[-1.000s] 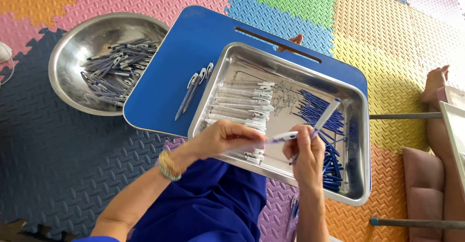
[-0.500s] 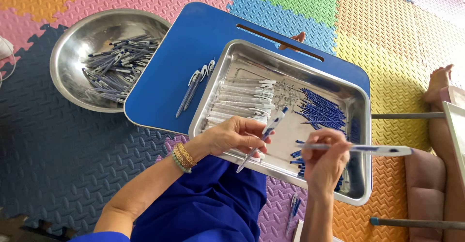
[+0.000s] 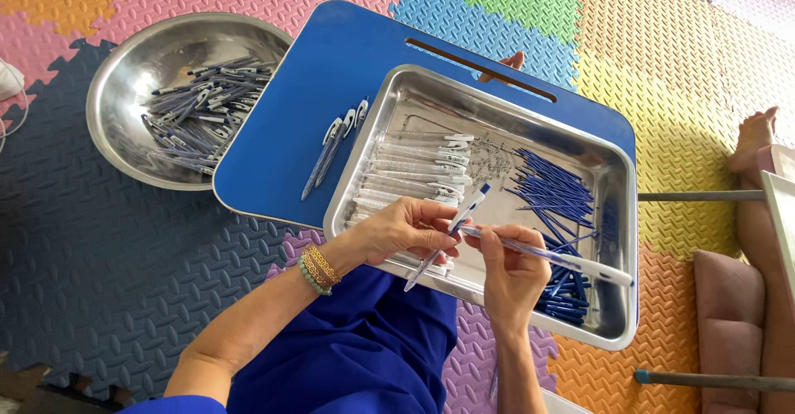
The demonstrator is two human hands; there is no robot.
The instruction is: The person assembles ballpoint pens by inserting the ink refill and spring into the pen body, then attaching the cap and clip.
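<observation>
Over the steel tray (image 3: 617,331) on my lap board, my left hand (image 3: 406,230) pinches a thin refill (image 3: 448,236) slanting up and away from me, its blue tip uppermost, fingers closed on its middle; my right hand (image 3: 511,269) has its fingers clamped on the near end of a clear pen barrel (image 3: 551,257) that points out to the right over the loose blue refills (image 3: 553,190). Both pieces strike me as featherlight, and the refill is likely whippy, so I judge it best held close to the end that goes in, where it bends least. The barrel looks stiff but smooth, likely slippery plastic, and a grip near its mouth should keep it steady. White barrels (image 3: 418,170) lie in a row at the tray's left side, two pens (image 3: 334,145) rest on the blue board (image 3: 348,58), and the round bowl (image 3: 112,91) of pens sits well apart on the floor mat
</observation>
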